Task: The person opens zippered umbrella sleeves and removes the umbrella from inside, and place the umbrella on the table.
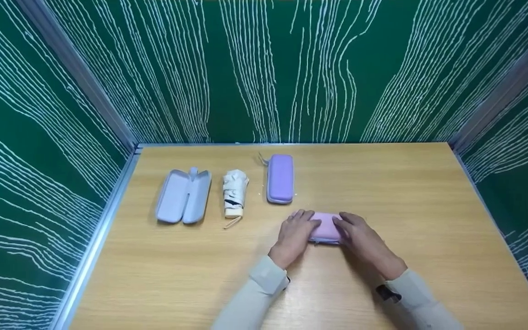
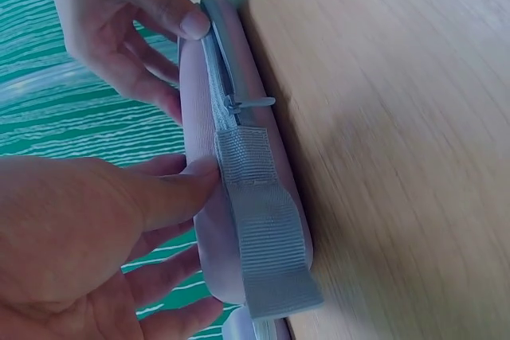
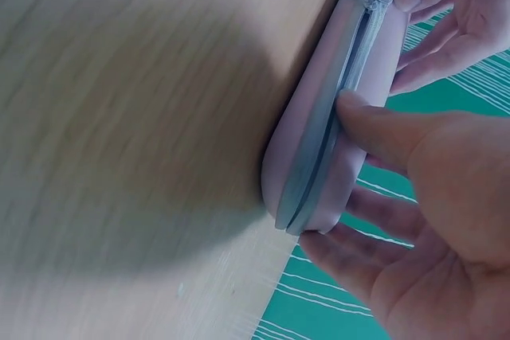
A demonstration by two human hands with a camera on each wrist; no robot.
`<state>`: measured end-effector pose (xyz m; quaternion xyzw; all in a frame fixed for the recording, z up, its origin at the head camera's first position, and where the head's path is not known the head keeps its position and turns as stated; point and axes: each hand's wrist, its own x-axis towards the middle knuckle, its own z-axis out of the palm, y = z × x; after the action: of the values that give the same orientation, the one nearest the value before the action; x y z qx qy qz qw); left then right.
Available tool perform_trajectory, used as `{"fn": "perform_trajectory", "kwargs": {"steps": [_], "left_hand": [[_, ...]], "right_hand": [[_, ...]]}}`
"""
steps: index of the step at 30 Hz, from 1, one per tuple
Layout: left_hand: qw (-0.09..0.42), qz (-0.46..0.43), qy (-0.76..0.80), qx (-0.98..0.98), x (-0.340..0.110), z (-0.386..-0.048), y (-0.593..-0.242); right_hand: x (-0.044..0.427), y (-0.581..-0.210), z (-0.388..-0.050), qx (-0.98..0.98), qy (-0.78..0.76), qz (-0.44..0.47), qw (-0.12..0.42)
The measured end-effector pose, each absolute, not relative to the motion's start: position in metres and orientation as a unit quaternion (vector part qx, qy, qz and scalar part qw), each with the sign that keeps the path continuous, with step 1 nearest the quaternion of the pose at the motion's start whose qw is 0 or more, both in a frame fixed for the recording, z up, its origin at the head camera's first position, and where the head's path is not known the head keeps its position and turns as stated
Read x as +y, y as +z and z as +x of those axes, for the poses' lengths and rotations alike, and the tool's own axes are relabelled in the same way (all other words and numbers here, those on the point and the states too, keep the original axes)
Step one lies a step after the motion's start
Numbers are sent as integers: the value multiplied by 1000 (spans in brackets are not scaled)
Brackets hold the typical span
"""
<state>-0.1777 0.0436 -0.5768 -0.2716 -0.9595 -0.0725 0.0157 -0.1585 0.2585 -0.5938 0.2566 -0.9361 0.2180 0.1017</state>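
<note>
A pink zippered hard case lies on the table between my two hands. With thumb and fingers, my left hand holds its left part; the thumb is beside a grey fabric strap. My right hand grips the right part, its thumb on the zipper edge and fingers round the end. Near the strap sits the zipper pull. From there toward the right hand, the zipper edges stand slightly apart. The case's inside is hidden.
Beyond the hands stands a closed purple zippered case. Left of it lies a folded pale umbrella with a wrist loop. Farther left, a light blue-grey hinged case lies open. Green panels with white lines border the wooden table.
</note>
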Motion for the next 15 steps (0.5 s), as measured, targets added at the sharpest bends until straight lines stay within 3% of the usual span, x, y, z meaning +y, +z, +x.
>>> {"fn": "perform_trajectory", "kwargs": {"steps": [10,15], "left_hand": [[27,-282,-39,-958,41,-179,-578],[76,-291,-9,-954,40,-176,-580]], "right_hand": [[256,-596,-153,-935,234,252,91],[254,-596,-148,-939,231,239,85]]}}
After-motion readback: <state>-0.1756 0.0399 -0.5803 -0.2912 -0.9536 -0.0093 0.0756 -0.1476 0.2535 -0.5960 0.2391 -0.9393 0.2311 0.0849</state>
